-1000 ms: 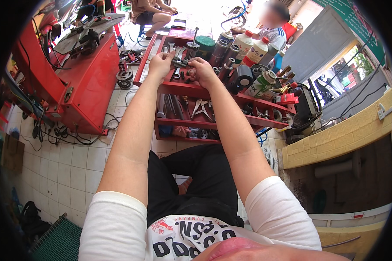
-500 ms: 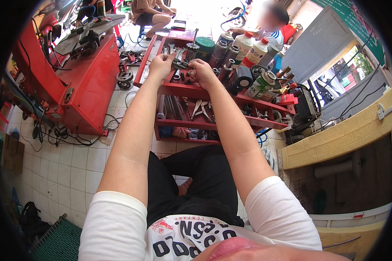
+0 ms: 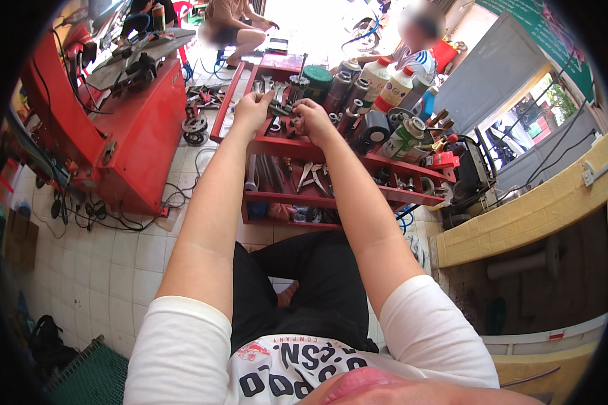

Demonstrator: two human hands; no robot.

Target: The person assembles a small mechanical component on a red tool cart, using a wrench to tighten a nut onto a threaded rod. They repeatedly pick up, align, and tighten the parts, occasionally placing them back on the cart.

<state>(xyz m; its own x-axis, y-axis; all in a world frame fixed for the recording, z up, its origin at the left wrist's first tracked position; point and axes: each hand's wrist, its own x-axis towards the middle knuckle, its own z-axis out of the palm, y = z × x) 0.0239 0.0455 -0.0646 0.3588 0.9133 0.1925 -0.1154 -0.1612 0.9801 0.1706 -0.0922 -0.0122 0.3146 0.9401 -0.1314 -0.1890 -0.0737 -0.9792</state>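
Still, left hand (image 3: 250, 113) and right hand (image 3: 312, 121) seemingly pinch a dark metal part (image 3: 280, 108) left of the white bottles (image 3: 372, 86); handling continues.

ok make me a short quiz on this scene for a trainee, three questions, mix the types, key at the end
1. Multiple choice: what shows between the left hand and the right hand?
a) a white rag
b) a small dark part
c) a yellow brush

2. True or false: the pliers lie in the tray below the cart's top tray.

3. Count: how many red-capped bottles stand on the cart?

Key: 1. b, a small dark part. 2. True. 3. Two.
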